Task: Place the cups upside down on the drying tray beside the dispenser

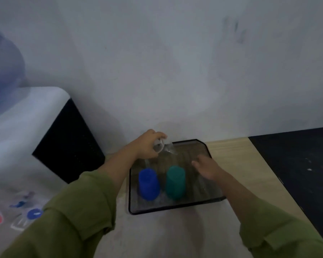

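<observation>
A black mesh drying tray (215,199) lies on the counter against the wall. A blue cup (149,184) and a green cup (175,182) stand upside down side by side in its near half. My left hand (147,145) holds a clear glass cup (161,146) tilted over the tray's far left corner, its mouth turned toward the camera. My right hand (208,168) hovers over the tray's right side with fingers spread and nothing in it.
The white water dispenser (21,138) with a black side panel stands left of the tray, its blue bottle (2,71) on top and red and blue taps (34,214) low at the left. A light wooden board (237,161) lies right of the tray, a dark surface (302,164) beyond.
</observation>
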`<act>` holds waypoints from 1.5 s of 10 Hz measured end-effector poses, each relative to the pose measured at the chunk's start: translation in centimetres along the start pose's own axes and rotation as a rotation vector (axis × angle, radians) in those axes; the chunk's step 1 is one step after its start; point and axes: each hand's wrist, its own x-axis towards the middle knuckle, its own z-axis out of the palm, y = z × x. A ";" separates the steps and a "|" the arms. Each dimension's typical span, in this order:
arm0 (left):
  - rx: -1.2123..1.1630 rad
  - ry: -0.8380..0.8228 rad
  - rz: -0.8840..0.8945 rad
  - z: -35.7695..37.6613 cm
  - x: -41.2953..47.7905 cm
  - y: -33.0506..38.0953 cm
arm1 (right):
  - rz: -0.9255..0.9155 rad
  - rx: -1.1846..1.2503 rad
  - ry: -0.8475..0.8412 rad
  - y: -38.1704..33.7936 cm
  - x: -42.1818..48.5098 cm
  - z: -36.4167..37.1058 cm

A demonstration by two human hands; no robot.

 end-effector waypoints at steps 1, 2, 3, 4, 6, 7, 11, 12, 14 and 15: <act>0.103 -0.115 0.005 0.9 2.0 0.4 | -0.065 -0.221 -0.113 2.3 1.2 1.5; 0.160 -0.165 -0.008 1.9 3.8 0.4 | -0.156 -0.368 -0.146 3.7 2.0 2.6; 0.205 -0.224 -0.023 2.7 5.4 0.3 | -0.213 -0.402 -0.121 4.2 2.7 3.5; 0.231 -0.274 -0.026 3.5 6.7 0.0 | -0.202 -0.437 -0.143 4.6 3.3 4.2; 0.220 -0.292 -0.018 4.5 7.9 -0.4 | -0.217 -0.398 -0.140 5.9 3.4 5.3; 0.235 -0.320 -0.009 5.0 8.3 -0.3 | -0.229 -0.369 -0.127 6.1 3.5 5.5; 0.257 -0.276 -0.022 5.7 8.6 0.2 | -0.214 -0.371 -0.113 6.2 3.7 5.8; 0.229 -0.238 -0.038 6.0 7.7 0.0 | -0.202 -0.383 -0.130 5.8 3.6 5.6; 0.153 -0.054 -0.072 3.5 4.0 -0.2 | -0.171 -0.333 -0.037 3.0 2.3 3.4; 0.120 -0.045 -0.090 2.7 3.2 -0.3 | -0.146 -0.327 0.026 2.2 2.8 2.0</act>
